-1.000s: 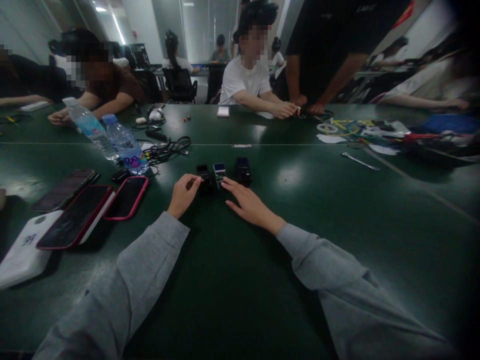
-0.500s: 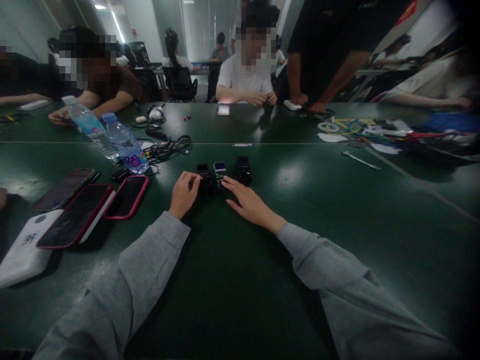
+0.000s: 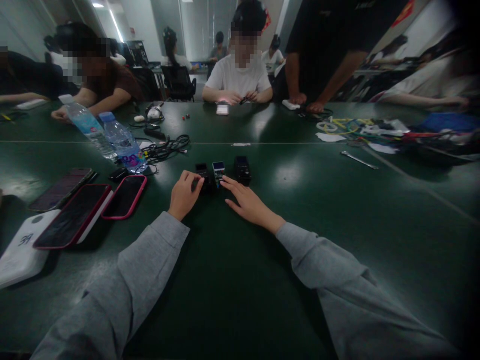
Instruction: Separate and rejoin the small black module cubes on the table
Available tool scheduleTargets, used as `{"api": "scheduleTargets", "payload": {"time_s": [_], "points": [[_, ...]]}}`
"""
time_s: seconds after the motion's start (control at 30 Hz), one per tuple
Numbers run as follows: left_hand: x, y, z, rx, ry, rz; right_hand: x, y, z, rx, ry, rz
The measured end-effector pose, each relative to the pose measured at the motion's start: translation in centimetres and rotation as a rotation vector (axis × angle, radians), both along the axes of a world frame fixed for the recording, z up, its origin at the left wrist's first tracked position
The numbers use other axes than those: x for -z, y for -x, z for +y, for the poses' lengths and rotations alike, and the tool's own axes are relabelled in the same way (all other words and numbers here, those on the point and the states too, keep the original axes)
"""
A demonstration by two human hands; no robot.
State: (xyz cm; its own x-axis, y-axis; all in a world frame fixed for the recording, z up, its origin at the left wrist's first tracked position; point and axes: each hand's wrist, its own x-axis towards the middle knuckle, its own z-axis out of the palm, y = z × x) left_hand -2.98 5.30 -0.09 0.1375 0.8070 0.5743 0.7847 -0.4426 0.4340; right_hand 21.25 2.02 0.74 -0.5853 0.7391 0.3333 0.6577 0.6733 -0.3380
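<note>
Three small devices stand in a row on the dark green table (image 3: 232,280): a small black device (image 3: 201,168) at the left, a small device with a screen and exposed circuit board (image 3: 218,169) in the middle, and a larger black device (image 3: 242,169) at the right. My left hand (image 3: 184,194) has its fingers bent, thumb and index closed at the near left side of the left black device. With fingers stretched out, my right hand (image 3: 249,204) reaches its fingertips to the lower part of the circuit-board device. Those fingers partly hide its lower end.
Left of my hands lie phones (image 3: 125,196), a white case marked 39 (image 3: 26,247), two plastic bottles (image 3: 125,145) and black cables (image 3: 168,149). A wrench (image 3: 359,160) and tangled wires (image 3: 375,127) lie to the right. People sit or lean across the table.
My hands and the three devices stay in nearly the same place. Across the table, the person in white has shifted left and holds their hands lower. The view has turned slightly.
</note>
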Motion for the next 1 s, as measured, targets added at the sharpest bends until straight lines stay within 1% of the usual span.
{"api": "scheduleTargets", "payload": {"time_s": [0.5,0.7,1.0], "points": [[0.18,0.00,0.20,0.018,0.044,0.002,0.04,-0.02,0.03,-0.009,0.002,0.008],[0.20,0.04,0.30,0.039,0.033,0.001,-0.01,0.06,0.00,-0.011,0.011,0.007],[-0.19,-0.48,-0.45,-0.024,-0.010,0.090,-0.05,0.02,-0.05,-0.002,0.017,0.003]]}}
